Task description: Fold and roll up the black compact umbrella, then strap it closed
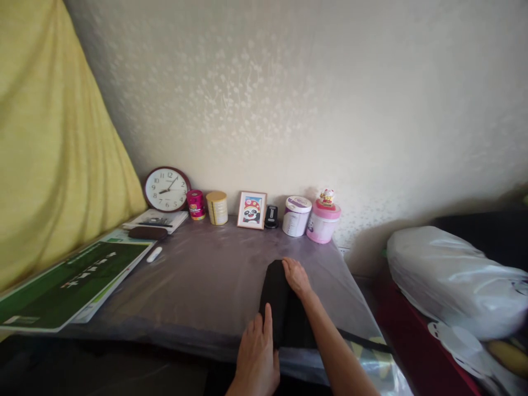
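A long black folded piece of fabric [275,294] lies on the table near its front edge, pointing away from me. My right hand [296,276] grips its far end from the right side, with the fingers bent over the edge. Around the near end is my left hand [256,349], its index finger stretched along the left side and the thumb low on the right. More black material lies under my right forearm, and a thin black strap [365,341] runs from it to the right. What kind of article this is cannot be made out.
Along the wall stand a clock [167,188], a pink can [196,204], a yellow-lidded tin [217,209], a panda picture frame [251,210] and two tubs. Green books [74,280] and a dark case [147,232] are left. A white plastic bag [454,280] sits right.
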{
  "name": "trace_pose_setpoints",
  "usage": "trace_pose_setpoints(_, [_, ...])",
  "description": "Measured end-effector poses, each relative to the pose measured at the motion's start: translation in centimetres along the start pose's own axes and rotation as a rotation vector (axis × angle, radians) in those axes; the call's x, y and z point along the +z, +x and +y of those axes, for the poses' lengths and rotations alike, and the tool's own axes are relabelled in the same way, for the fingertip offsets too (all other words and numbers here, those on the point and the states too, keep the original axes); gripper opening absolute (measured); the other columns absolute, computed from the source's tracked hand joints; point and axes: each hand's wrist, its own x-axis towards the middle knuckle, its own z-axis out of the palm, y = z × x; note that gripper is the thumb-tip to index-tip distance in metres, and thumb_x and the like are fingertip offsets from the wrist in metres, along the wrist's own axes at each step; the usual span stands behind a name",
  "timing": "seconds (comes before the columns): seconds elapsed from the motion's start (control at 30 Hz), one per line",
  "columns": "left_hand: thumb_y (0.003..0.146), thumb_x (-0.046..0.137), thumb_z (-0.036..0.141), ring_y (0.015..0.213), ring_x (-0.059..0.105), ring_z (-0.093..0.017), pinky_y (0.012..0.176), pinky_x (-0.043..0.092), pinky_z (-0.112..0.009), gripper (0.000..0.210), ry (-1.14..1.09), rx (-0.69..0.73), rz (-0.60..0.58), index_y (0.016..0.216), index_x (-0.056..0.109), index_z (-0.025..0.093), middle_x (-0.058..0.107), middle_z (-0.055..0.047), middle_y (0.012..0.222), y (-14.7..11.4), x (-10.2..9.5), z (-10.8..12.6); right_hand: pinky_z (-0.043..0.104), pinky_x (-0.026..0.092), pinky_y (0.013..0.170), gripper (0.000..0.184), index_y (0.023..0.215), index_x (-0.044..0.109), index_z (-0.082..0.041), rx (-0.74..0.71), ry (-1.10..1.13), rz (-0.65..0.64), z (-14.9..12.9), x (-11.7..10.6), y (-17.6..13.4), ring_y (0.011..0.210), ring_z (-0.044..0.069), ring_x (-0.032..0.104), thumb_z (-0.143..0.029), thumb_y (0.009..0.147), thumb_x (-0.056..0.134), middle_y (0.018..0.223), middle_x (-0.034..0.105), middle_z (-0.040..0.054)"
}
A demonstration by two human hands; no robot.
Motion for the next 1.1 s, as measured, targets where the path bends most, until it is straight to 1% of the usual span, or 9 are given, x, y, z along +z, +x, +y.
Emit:
trace_pose_setpoints(0.13, [0.073, 0.044, 0.013, 0.109, 0.044, -0.024, 0.095, 0.032, -0.034, 0.079, 0.004, 0.041, 0.038, 0.141, 0.004, 0.012, 0.048, -0.012, 0.122, -0.1, 0.0, -0.1, 0.035, 0.037, 0.095, 0.029, 0.099, 0.063, -0.016, 0.196, 0.023, 0.102, 2.5, -3.0, -1.7, 0.105, 0.021, 0.056, -0.024, 0.082, 0.041, 0.107, 0.064, 0.0112])
trace_pose_setpoints(0.23, [0.073, 0.044, 0.014, 0.106, 0.044, -0.023, 0.094, 0.032, -0.033, 0.079, 0.014, 0.056, 0.06, 0.141, 0.004, 0.012, 0.05, -0.011, 0.117, -0.1, 0.2, -0.3, 0.032, 0.048, 0.079, 0.031, 0.093, 0.064, -0.015, 0.323, 0.098, 0.089, 4.0, -4.7, -3.6, 0.087, 0.019, 0.064, -0.028, 0.082, 0.038, 0.093, 0.068, 0.0098])
trace_pose_setpoints(0.3, [0.073, 0.045, 0.014, 0.104, 0.044, -0.023, 0.093, 0.033, -0.033, 0.079, 0.017, 0.057, 0.066, 0.141, 0.005, 0.012, 0.05, -0.01, 0.116, -0.1, 0.2, -0.4, 0.028, 0.051, 0.064, 0.032, 0.087, 0.064, -0.015, 0.383, 0.161, 0.047, 4.3, -5.1, -4.7, 0.075, 0.017, 0.066, -0.031, 0.083, 0.036, 0.084, 0.07, 0.008])
trace_pose_setpoints(0.37, [0.074, 0.046, 0.015, 0.104, 0.044, -0.023, 0.092, 0.034, -0.032, 0.078, 0.014, 0.06, 0.076, 0.141, 0.006, 0.011, 0.049, -0.011, 0.115, -0.1, 0.2, -0.4, 0.024, 0.05, 0.054, 0.031, 0.081, 0.064, -0.015, 0.418, 0.21, 0.008, 4.1, -5.0, -5.6, 0.067, 0.015, 0.065, -0.033, 0.082, 0.038, 0.077, 0.069, 0.0062])
trace_pose_setpoints(0.5, [0.074, 0.046, 0.016, 0.103, 0.044, -0.023, 0.091, 0.034, -0.032, 0.078, 0.01, 0.066, 0.094, 0.141, 0.007, 0.011, 0.05, -0.011, 0.114, -0.2, 0.1, -0.3, 0.02, 0.046, 0.046, 0.032, 0.074, 0.065, -0.015, 0.408, 0.23, -0.03, 3.0, -4.6, -6.6, 0.057, 0.014, 0.061, -0.036, 0.08, 0.043, 0.061, 0.065, 0.0014])
trace_pose_setpoints(0.6, [0.074, 0.046, 0.016, 0.103, 0.044, -0.023, 0.091, 0.034, -0.033, 0.076, 0.016, 0.068, 0.094, 0.141, 0.008, 0.01, 0.05, -0.011, 0.114, -0.2, 0.1, -0.3, 0.02, 0.044, 0.047, 0.032, 0.08, 0.067, -0.016, 0.364, 0.201, -0.033, 2.0, -4.7, -7.0, 0.057, 0.013, 0.059, -0.039, 0.079, 0.045, 0.059, 0.063, -0.0002])
trace_pose_setpoints(0.77, [0.075, 0.046, 0.016, 0.105, 0.044, -0.024, 0.091, 0.034, -0.032, 0.076, 0.033, 0.061, 0.095, 0.141, 0.009, 0.01, 0.05, -0.012, 0.115, -0.3, 0.0, -0.2, 0.023, 0.044, 0.052, 0.035, 0.093, 0.066, -0.015, 0.336, 0.129, -0.014, 0.8, -4.7, -6.8, 0.061, 0.016, 0.06, -0.041, 0.079, 0.047, 0.069, 0.065, 0.0026])
trace_pose_setpoints(0.93, [0.074, 0.047, 0.016, 0.105, 0.045, -0.024, 0.09, 0.033, -0.032, 0.076, 0.055, 0.04, 0.073, 0.141, 0.009, 0.012, 0.05, -0.011, 0.116, -0.4, -0.2, 0.0, 0.027, 0.046, 0.067, 0.036, 0.1, 0.064, -0.013, 0.316, 0.075, 0.013, -0.1, -3.6, -6.4, 0.074, 0.019, 0.063, -0.037, 0.076, 0.054, 0.075, 0.068, 0.0049])
trace_pose_setpoints(1.1, [0.074, 0.046, 0.016, 0.105, 0.045, -0.024, 0.09, 0.034, -0.032, 0.076, 0.048, 0.047, 0.074, 0.14, 0.011, 0.011, 0.05, -0.011, 0.116, -0.3, -0.3, -0.1, 0.029, 0.046, 0.077, 0.03, 0.1, 0.064, -0.015, 0.278, 0.062, 0.027, -1.0, -2.6, -5.9, 0.086, 0.021, 0.063, -0.032, 0.076, 0.055, 0.084, 0.069, 0.0062])
